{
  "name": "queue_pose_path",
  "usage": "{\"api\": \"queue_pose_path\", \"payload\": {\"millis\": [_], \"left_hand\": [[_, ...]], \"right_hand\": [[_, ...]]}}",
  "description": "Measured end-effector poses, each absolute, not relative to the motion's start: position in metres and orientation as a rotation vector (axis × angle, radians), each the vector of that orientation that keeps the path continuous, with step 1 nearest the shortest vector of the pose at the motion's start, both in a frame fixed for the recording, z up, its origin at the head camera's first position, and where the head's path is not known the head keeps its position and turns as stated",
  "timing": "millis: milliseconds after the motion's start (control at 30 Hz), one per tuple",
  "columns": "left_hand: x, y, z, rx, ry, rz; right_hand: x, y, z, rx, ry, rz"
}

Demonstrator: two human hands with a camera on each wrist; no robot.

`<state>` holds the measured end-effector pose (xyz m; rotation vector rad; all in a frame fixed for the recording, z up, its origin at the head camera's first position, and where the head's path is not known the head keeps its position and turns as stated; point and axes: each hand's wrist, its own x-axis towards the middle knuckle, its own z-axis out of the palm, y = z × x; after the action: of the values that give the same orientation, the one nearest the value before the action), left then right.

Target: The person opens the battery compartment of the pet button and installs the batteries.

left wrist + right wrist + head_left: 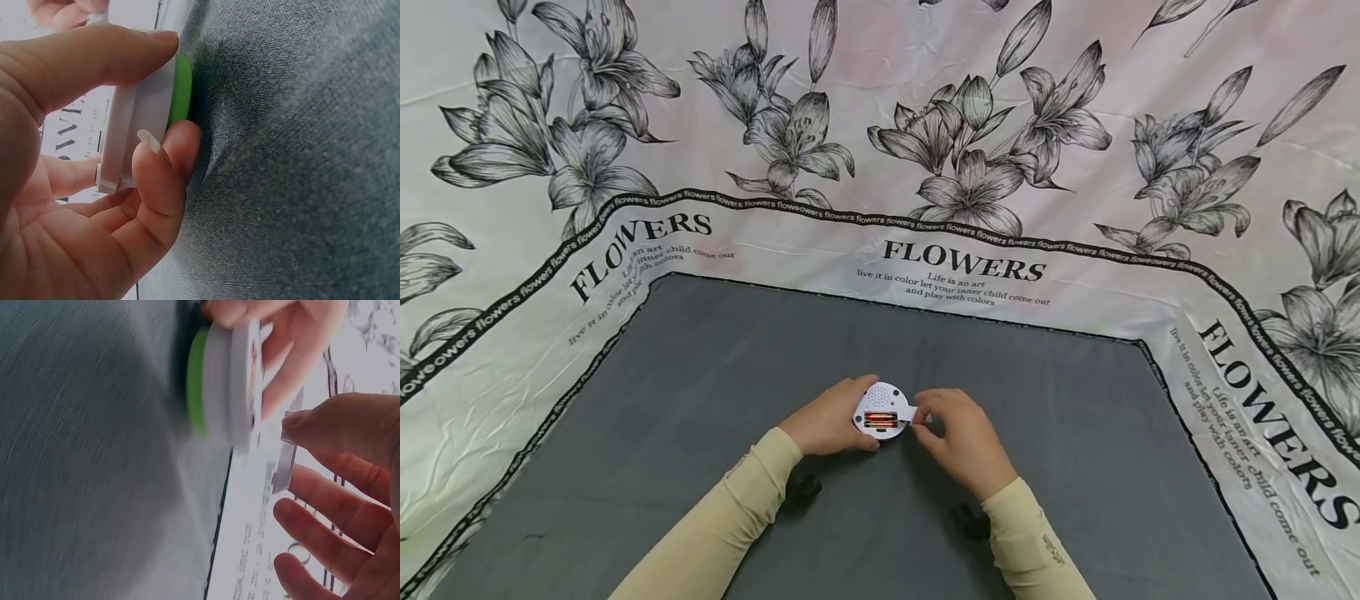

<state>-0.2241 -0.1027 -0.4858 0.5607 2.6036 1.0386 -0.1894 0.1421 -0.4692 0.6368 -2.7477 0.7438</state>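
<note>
My left hand (829,419) grips a round white device (878,395) by its sides, thumb on one edge and fingers round the other. Its upturned face has small speaker holes and an uncovered battery compartment with two red-and-black batteries (881,419) side by side. In the left wrist view, the device's green side (182,90) faces down toward the grey cloth. On the right, my right hand (964,435) pinches a small white battery cover (286,464) between thumb and index finger, close beside the device. The other fingers of that hand are spread in the right wrist view.
A grey cloth (715,367) covers the middle of the table. Its white border (805,242) carries printed flowers and lettering. Small black objects (805,492) show beneath both wrists.
</note>
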Motion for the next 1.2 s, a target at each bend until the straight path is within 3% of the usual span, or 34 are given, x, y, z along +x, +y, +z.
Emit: {"api": "queue_pose_path", "payload": {"millis": [367,1200], "left_hand": [[-0.225,-0.104,-0.488,0.621,2.579,1.07],[-0.226,-0.106,-0.487,0.591,2.587,1.047]], "right_hand": [[-0.189,0.108,-0.475,0.817,-2.697,0.708],[-0.189,0.1,-0.479,0.74,-2.706,0.71]]}}
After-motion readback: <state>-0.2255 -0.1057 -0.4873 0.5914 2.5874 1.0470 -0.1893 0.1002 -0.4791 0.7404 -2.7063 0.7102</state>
